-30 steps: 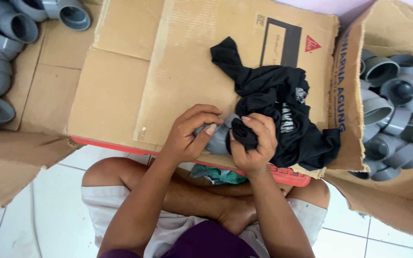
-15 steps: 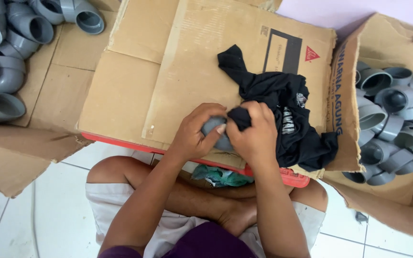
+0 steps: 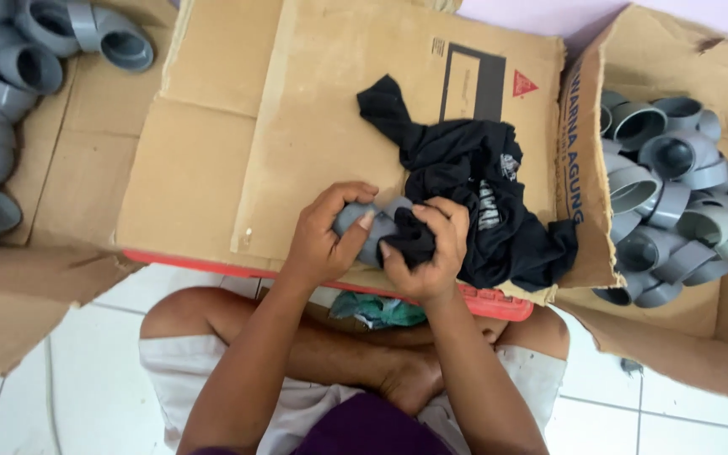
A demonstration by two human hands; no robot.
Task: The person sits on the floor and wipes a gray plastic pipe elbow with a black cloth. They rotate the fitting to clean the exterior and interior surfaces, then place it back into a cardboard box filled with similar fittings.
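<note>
A: How many hands are at work?

B: Two, both the person's own. The left hand (image 3: 323, 234) is wrapped around one grey pipe elbow (image 3: 370, 227), fingers closed on it. The right hand (image 3: 425, 253) is clenched on a bunch of the black cloth (image 3: 473, 198) and presses it against that same elbow, just over the near edge of the cardboard.

A: And the cloth, is there one piece?

B: One, crumpled, with pale print on it; most of it lies spread on the flattened cardboard sheet (image 3: 297, 126) to the right of the hands.

A: More elbows?

B: Two heaps. About seven show in the pile of elbows on the left (image 3: 2, 126), resting on an opened box flap, partly cut off by the frame. The open cardboard box on the right (image 3: 701, 278) holds roughly a dozen, too tangled to count exactly.

A: What carries it all?

B: The cardboard sheet lies over something red (image 3: 499, 303), seen only as an edge. Below are white floor tiles (image 3: 86, 337); the person sits cross-legged there, with a bit of green cloth (image 3: 377, 310) by the lap.
</note>
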